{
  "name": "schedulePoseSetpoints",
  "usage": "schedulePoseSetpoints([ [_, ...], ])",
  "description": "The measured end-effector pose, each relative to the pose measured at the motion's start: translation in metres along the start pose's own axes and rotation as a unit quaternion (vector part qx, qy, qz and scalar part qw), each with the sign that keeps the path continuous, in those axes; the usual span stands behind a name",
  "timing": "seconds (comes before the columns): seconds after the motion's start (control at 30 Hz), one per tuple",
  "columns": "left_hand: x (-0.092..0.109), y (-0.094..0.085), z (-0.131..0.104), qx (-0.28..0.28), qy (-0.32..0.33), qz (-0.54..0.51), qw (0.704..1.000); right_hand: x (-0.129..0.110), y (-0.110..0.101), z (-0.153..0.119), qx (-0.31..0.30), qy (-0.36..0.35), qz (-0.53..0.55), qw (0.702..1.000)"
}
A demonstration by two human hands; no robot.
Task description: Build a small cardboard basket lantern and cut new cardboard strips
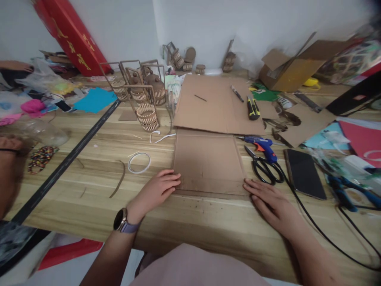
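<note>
My left hand point(160, 187) lies with its fingers stretched out, fingertips touching the left edge of a flat cardboard sheet point(208, 161). My right hand point(268, 198) rests with extended fingers at the sheet's lower right corner. Behind that sheet is a larger cardboard piece point(214, 105), bearing a marker point(237, 93), a thin dark stick point(200, 97) and a yellow-black cutter point(253, 109). Black-handled scissors point(263, 169) and a blue glue gun point(263, 147) lie right of the near sheet. A white coil point(139, 163) sits left of it.
Small woven baskets point(148, 117) with tall handles stand at the back left. A phone point(305, 174) and a black cable point(303, 206) lie at the right. An open cardboard box point(294, 69) is at the back right. Another person's hand point(10, 143) shows at the far left.
</note>
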State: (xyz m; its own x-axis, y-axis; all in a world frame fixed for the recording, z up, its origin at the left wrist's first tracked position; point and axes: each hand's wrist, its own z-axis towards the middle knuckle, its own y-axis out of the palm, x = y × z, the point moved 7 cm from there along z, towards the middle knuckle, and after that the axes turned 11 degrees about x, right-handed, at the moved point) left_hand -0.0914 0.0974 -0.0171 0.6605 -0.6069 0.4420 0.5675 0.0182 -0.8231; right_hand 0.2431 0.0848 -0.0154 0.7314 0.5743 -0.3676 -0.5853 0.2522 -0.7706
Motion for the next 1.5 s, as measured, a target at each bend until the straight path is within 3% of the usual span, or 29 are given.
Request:
schedulePoseSetpoints([
  [1.17, 0.005, -0.002, 0.001, 0.009, 0.018, 0.015, 1.0, -0.003, -0.001, 0.004, 0.043, -0.026, -0.017, 0.999],
  [1.4, 0.012, -0.002, 0.001, -0.01, 0.037, 0.049, 0.998, -0.005, -0.002, 0.004, 0.036, -0.033, -0.022, 0.999],
  [1.5, 0.02, -0.004, 0.008, -0.047, 0.032, 0.077, 0.995, -0.004, -0.001, 0.003, 0.036, -0.028, -0.021, 0.999],
])
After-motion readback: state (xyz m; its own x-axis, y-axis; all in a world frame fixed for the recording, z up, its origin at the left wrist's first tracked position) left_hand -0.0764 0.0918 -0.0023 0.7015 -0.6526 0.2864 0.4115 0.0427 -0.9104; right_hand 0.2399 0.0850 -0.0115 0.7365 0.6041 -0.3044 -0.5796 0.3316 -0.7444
